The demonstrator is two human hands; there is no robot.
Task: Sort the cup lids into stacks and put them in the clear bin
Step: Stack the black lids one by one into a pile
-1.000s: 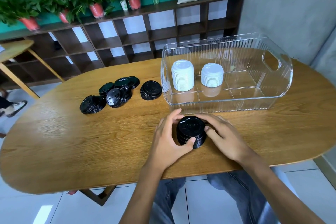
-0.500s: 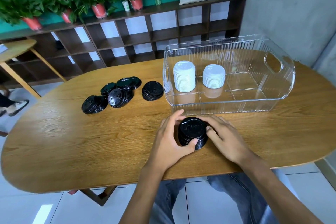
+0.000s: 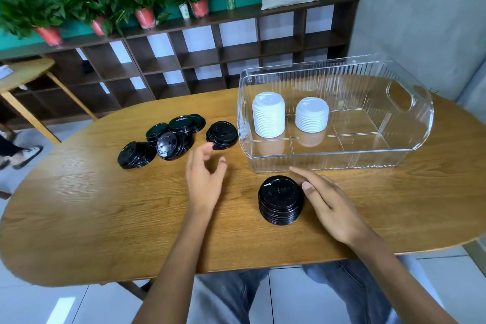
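Observation:
A neat stack of black lids [image 3: 281, 200] stands on the wooden table [image 3: 105, 208] just in front of the clear bin [image 3: 410, 123]. My right hand [image 3: 328, 202] rests beside it, thumb and fingertips touching its right side. My left hand [image 3: 205, 179] hovers open to the left, fingers spread, holding nothing, pointing toward a small black stack [image 3: 222, 134]. Loose black lids [image 3: 168, 141] lie piled further left. Inside the bin stand two white lid stacks, a taller one [image 3: 268, 114] and a shorter one [image 3: 312, 114].
The bin's right compartments hold nothing. A dark cubby shelf [image 3: 210, 55] with potted plants, a bottle and a cushion lines the far wall. A second table [image 3: 23, 73] and someone's feet [image 3: 21, 155] are at the left. My knees show below the table edge.
My left hand has let go of the black stack and swung left and forward toward the loose lids. My right hand stays against the stack, which has not moved.

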